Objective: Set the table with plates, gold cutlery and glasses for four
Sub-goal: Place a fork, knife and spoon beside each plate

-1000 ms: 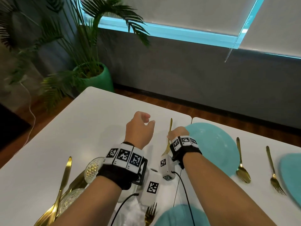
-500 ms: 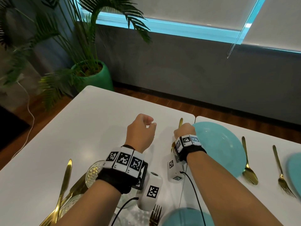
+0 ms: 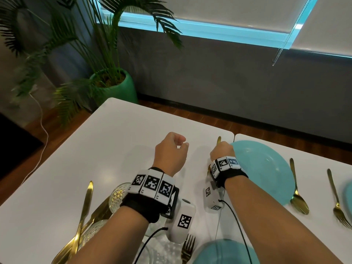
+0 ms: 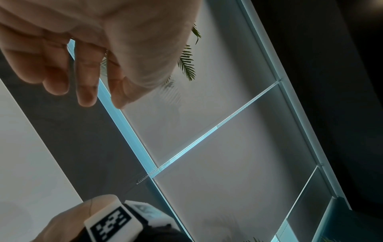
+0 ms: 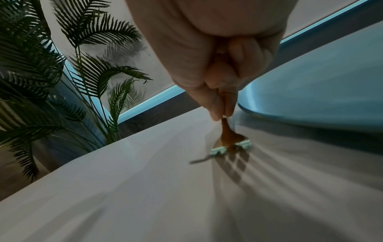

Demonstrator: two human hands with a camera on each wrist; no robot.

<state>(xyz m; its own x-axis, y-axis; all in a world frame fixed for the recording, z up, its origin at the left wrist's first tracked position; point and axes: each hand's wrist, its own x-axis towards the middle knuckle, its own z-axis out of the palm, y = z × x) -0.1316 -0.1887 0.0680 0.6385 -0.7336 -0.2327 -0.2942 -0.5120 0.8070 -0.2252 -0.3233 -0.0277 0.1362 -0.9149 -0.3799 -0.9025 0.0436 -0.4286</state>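
Gold fork (image 5: 226, 139) is being pinched by the right hand (image 3: 222, 151), tines touching the white table (image 3: 106, 141) just left of the far teal plate (image 3: 266, 168) near the far edge. Left hand (image 3: 169, 151) is hovering loosely curled, gripping nothing, over bare tabletop. Showing: three teal plates, two other forks, one spoon (image 3: 297, 195); wristband letters are too small to read.
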